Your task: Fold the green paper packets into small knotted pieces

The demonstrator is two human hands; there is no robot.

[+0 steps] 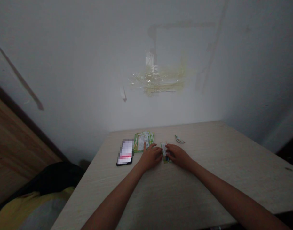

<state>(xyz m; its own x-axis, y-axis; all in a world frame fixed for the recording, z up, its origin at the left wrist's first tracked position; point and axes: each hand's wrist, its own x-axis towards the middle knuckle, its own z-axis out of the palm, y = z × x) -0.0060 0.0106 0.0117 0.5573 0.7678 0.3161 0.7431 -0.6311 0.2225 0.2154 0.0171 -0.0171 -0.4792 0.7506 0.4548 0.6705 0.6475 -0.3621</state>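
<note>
one printed piece (165,149) lies between left hand (151,158) and right hand (180,155), fingers curled, grip unclear; a green pile (139,143) seems gathered, the remainder uncertain.

1 phone (125,152) left of packets (141,142), both on 1 table (216,150).

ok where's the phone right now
In the head view, the phone lies on the table, left of the left hand and just left of the green packets.
</note>
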